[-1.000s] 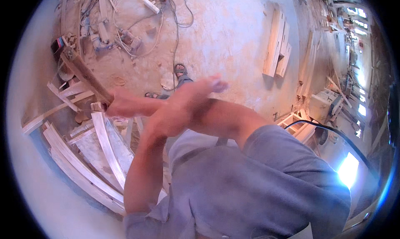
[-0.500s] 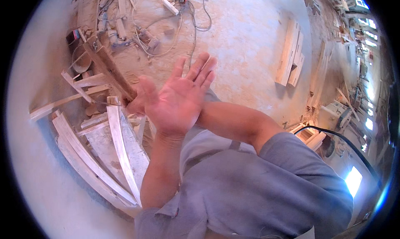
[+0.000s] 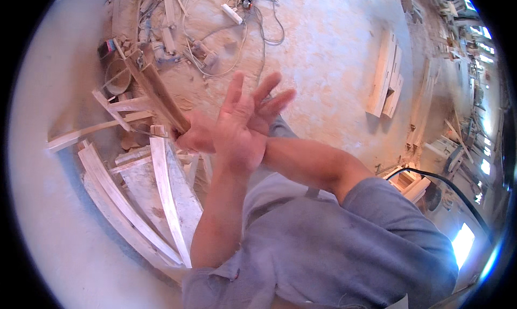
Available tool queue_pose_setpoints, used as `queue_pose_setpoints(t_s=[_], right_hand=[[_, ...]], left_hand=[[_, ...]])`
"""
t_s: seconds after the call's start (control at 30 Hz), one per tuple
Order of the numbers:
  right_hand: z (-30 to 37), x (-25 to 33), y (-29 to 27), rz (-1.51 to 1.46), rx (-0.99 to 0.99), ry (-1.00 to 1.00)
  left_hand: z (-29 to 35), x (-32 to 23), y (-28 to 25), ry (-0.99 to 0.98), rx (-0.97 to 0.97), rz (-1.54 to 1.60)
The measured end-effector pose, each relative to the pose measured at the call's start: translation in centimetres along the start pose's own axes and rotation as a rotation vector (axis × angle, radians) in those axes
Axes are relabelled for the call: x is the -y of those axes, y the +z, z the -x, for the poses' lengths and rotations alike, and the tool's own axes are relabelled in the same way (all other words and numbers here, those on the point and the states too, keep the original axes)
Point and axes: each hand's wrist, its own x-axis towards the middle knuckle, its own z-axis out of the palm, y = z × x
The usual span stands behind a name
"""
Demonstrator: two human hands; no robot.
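Observation:
My left hand (image 3: 239,131) is raised in front of my chest with its fingers spread, holding nothing. It is slightly blurred and overlaps my right wrist. My right forearm crosses behind it, and my right hand (image 3: 196,135) shows on its left side. That hand is closed at the near end of a long brown wooden bar (image 3: 166,98), which slants away to the upper left. Most of the right fingers are hidden. Below the bar stand pale curved wooden pieces (image 3: 162,180) and a longer curved strip (image 3: 121,196).
A round bucket (image 3: 117,77) and a wooden offcut (image 3: 110,110) lie at the left. Cables surround a white power strip (image 3: 231,14) on the dusty floor. Stacked planks (image 3: 385,75) lie to the right. A black hose (image 3: 452,185) curves beside my right arm.
My left hand has turned from palm facing up toward me to more edge-on, its fingers shifting right. The brown bar has tilted slightly rightward with my right hand. The whole view has shifted a little.

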Motion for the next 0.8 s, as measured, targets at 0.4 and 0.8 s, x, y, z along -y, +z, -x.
queue_pose_setpoints(t_s=[0.4,0.8], right_hand=[[-0.4,-1.8,0.0,-0.049,-0.169,0.191],[0.4,-0.8,1.4,-0.287,-0.108,0.24]], left_hand=[[7.0,-13.3,-0.2,0.73,0.109,-0.53],[8.6,-20.7,-15.1,0.814,-0.555,0.093]])
